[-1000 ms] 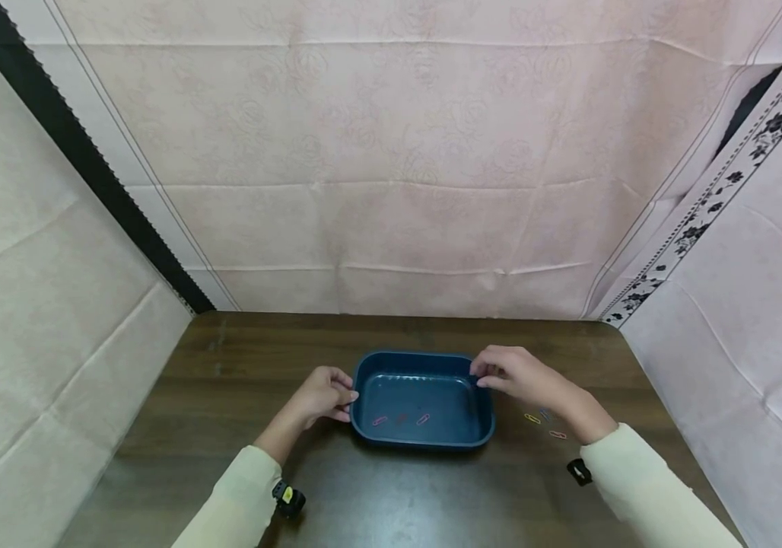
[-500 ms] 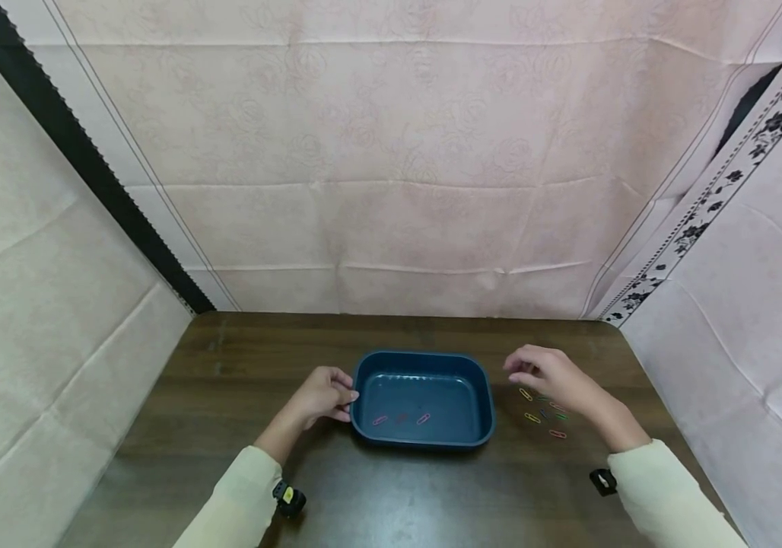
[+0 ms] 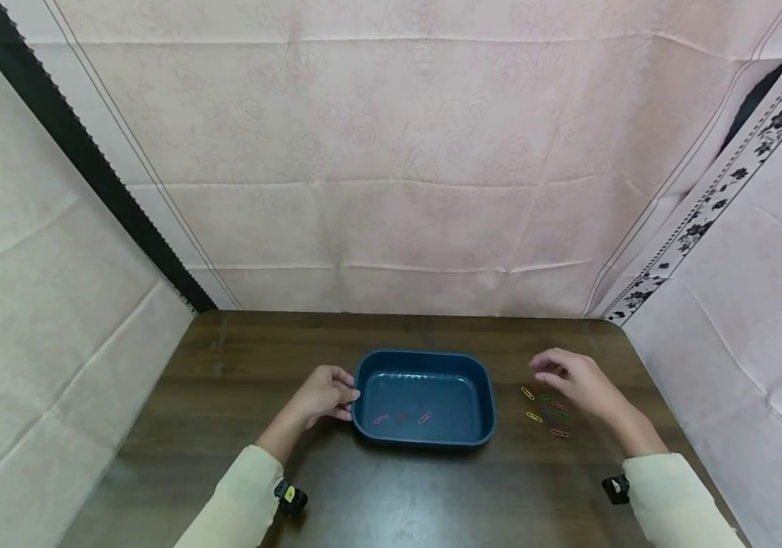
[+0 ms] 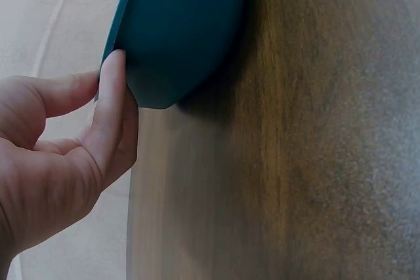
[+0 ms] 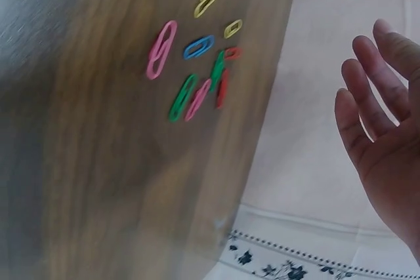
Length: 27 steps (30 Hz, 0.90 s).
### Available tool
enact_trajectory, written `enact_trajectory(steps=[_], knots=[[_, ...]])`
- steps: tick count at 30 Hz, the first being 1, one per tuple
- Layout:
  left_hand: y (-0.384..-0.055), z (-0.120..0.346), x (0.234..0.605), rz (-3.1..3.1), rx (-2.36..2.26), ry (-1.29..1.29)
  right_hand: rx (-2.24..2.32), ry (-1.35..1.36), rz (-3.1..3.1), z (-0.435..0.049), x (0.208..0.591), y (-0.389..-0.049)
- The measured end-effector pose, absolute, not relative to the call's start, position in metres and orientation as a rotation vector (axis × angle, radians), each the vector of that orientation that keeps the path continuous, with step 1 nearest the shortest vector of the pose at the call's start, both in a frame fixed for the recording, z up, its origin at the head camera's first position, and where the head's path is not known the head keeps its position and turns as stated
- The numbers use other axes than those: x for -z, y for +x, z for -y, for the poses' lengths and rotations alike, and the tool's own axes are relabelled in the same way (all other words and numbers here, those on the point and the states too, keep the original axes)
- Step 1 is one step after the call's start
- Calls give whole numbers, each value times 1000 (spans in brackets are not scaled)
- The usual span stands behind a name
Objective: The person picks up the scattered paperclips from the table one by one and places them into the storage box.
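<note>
My left hand [image 3: 325,394] pinches the left rim of a dark blue rectangular tray [image 3: 425,440], thumb on one side and fingers on the other, as the left wrist view shows close up at the hand [image 4: 72,136]. Inside the tray lie a few pinkish-red paper clips, among them a pink paper clip [image 3: 424,418]. My right hand [image 3: 576,380] hovers to the right of the tray, fingers loosely bent and holding nothing. Below it, several coloured paper clips are scattered on the table: a yellow paper clip [image 5: 207,0], a blue paper clip [image 5: 199,47], a green paper clip [image 5: 183,98] and a pink paper clip [image 5: 161,50], plus red ones.
The brown wooden table [image 3: 377,495] carries the tray and the loose clips. Pale patterned cloth [image 3: 425,152] hangs behind the table's far edge. More cloth [image 3: 761,320] with a floral border closes off the right, and another sheet [image 3: 42,365] the left.
My right hand has moved from the tray's right rim out to the right, over the loose paper clips, uncovering more of them. The left hand and the tray have stayed in place.
</note>
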<state>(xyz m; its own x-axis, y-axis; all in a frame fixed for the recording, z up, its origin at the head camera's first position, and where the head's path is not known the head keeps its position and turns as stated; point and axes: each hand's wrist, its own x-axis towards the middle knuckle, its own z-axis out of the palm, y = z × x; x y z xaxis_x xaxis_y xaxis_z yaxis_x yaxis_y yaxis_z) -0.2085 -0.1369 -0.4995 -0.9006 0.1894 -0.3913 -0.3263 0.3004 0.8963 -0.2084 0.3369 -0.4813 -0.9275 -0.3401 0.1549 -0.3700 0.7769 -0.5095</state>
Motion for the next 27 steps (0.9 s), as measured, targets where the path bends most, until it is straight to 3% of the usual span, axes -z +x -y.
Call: enact_trajectory(steps=[27], knots=[[-213, 137, 503, -2142, -1628, -130, -692, 561, 2962, -376, 522, -222]])
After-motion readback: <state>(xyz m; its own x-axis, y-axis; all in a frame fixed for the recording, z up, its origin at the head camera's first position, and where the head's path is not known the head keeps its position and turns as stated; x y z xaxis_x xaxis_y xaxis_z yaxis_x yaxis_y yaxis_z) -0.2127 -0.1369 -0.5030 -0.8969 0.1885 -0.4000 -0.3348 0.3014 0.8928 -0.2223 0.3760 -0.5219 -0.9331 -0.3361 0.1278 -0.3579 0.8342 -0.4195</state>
